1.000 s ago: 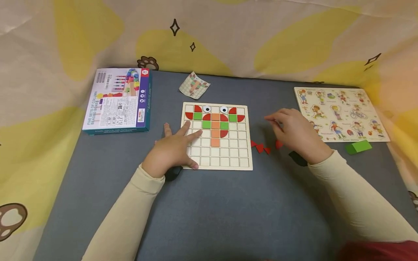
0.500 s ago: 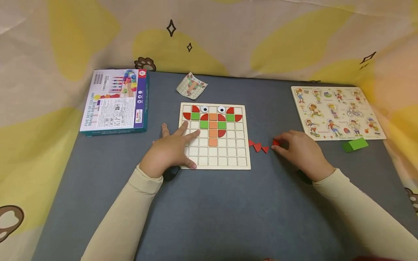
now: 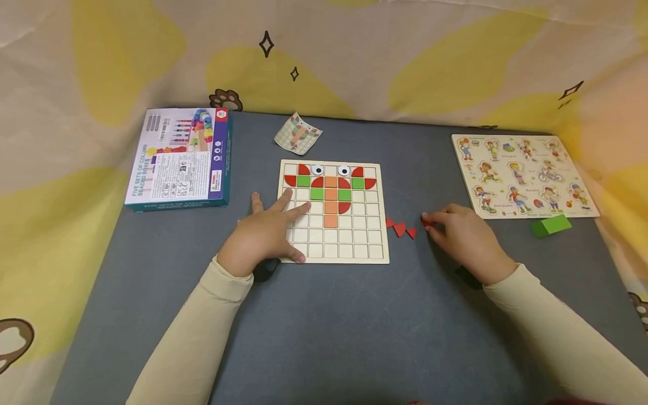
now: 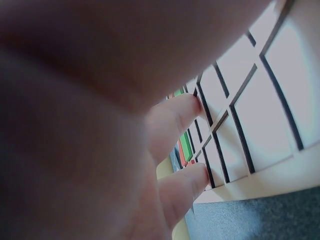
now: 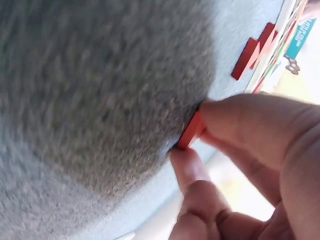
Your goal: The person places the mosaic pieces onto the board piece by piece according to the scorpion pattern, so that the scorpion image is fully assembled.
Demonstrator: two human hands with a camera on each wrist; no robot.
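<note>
My left hand (image 3: pixel 265 233) rests with spread fingers over the left edge of a square wooden grid board (image 3: pixel 360 236); its fingertips touch the board in the left wrist view. Red quarter-circles (image 3: pixel 344 208), green squares (image 3: pixel 316 194), a column of orange squares (image 3: pixel 331 207) and two googly-eye pieces (image 3: pixel 343 171) fill part of the grid. Right of the board, my right hand (image 3: pixel 466 239) pinches a small red piece (image 5: pixel 191 131) between thumb and finger, low over the table. Several red triangles (image 3: pixel 399 229) lie between this hand and the board.
A curled pattern card (image 3: pixel 298 134) lies behind the board. At the left is a bead-toy box (image 3: pixel 177 157). A picture puzzle board (image 3: pixel 523 177) lies at the right, with a green block (image 3: pixel 552 225) by its front edge. Patterned cloth (image 3: pixel 334 62) hangs along the back.
My right hand has come down toward me from above the table and now pinches the red piece there. The left hand stays on the board.
</note>
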